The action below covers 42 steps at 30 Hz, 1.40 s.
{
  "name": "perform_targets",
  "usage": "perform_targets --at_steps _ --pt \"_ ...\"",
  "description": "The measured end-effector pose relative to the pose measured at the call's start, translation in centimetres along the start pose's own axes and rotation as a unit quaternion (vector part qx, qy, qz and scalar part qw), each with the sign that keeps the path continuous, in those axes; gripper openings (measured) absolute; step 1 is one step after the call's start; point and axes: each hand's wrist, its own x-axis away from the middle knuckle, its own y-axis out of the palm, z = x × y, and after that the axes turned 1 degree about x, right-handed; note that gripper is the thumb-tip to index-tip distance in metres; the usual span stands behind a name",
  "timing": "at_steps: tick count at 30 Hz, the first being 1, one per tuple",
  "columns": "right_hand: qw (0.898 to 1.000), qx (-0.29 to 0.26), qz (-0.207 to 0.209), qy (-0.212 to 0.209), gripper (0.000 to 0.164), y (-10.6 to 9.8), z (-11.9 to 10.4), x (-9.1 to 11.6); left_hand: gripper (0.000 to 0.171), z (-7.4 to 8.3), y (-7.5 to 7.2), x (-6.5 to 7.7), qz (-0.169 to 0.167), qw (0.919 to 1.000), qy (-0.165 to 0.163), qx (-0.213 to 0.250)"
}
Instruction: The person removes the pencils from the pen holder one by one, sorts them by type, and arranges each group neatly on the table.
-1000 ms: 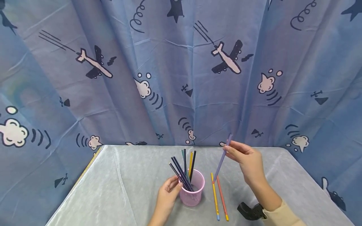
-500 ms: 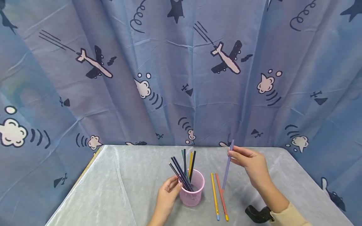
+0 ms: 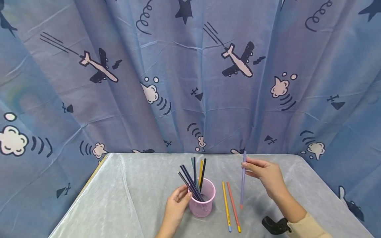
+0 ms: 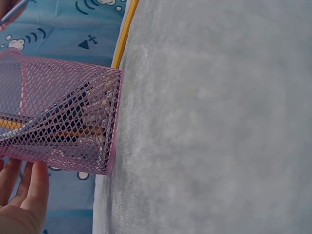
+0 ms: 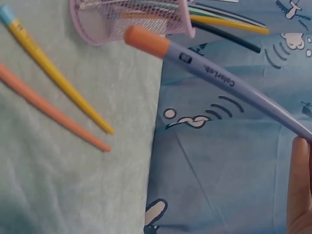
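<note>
A pink mesh pencil cup (image 3: 200,210) stands upright on the table, holding several dark, green and yellow pencils that lean in it. My left hand (image 3: 176,205) grips the cup's left side at the rim, thumb in front. Over the table to the right, my right hand (image 3: 269,177) pinches a purple pencil (image 3: 243,185) near its upper end. That pencil points almost straight down, its orange end (image 5: 146,42) lowest; whether it touches the table is unclear. Between cup and purple pencil lie a yellow pencil (image 3: 226,207) with a blue end and a coral pencil (image 3: 233,207) with a yellow end.
A pale cloth covers the table (image 3: 143,191). Behind it hangs a blue curtain (image 3: 166,66) printed with airplanes and clouds. A black device (image 3: 275,226) is strapped at my right wrist, beside a beige sleeve (image 3: 309,228).
My right hand has moved right and slightly down with the purple pencil, which swung from slanted to nearly vertical, away from the two lying pencils. The left hand and cup stayed put.
</note>
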Motion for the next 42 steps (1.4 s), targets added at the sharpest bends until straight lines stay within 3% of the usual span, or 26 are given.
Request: perform_targets --at_steps 13,21,31,42 --pt "0.998 0.025 -0.037 0.038 0.057 -0.2 1.2 -0.5 0.047 0.2 -0.2 0.1 -0.009 0.9998 0.013 0.015" --pt "0.995 0.038 -0.064 0.071 0.056 -0.2 2.2 -0.6 0.047 0.3 -0.1 0.1 -0.003 0.9999 0.009 0.008" --pt "0.992 0.055 -0.076 0.081 0.049 0.0 3.7 -0.9 0.049 0.2 0.0 0.1 -0.003 1.0000 -0.005 0.004" --pt "0.990 0.050 -0.086 0.101 0.048 0.1 5.1 -1.1 0.047 0.3 -0.1 0.2 -0.003 0.9999 0.009 0.011"
